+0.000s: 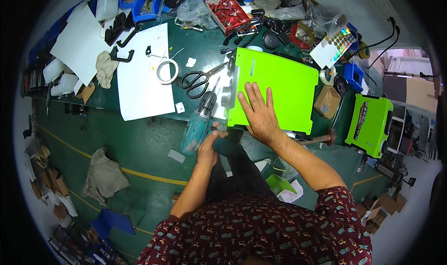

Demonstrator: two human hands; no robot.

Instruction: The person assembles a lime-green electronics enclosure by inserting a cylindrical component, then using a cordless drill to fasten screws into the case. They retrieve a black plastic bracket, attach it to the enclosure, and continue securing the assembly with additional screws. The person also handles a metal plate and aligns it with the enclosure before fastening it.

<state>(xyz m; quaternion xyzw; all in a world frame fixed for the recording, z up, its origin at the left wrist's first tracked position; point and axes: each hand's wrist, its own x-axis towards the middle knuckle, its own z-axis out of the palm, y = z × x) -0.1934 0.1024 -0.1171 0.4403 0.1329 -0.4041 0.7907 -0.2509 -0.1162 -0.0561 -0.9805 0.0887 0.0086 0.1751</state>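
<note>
My left hand (pixel 209 147) is closed around the handle of a teal cordless drill (pixel 195 127) at the table's front edge. The drill's black chuck and thin bit point away from me, beside the grey metal edge of a case. On the case's bright green panel (pixel 284 88) my right hand (pixel 261 116) lies flat, fingers spread. Black-handled scissors (pixel 200 82) rest just left of the case, near the drill bit. Left of them is a roll of white tape (pixel 167 72) on a white sheet (pixel 139 95).
Along the back stand a red box of red parts (pixel 228 14), blue bins (pixel 145 6), and black cables (pixel 260 25). A hammer (pixel 326 138) and a cardboard box (pixel 327 102) are right of the panel. Another green case (pixel 369 125) stands farther right. A cloth (pixel 104 176) lies on the floor.
</note>
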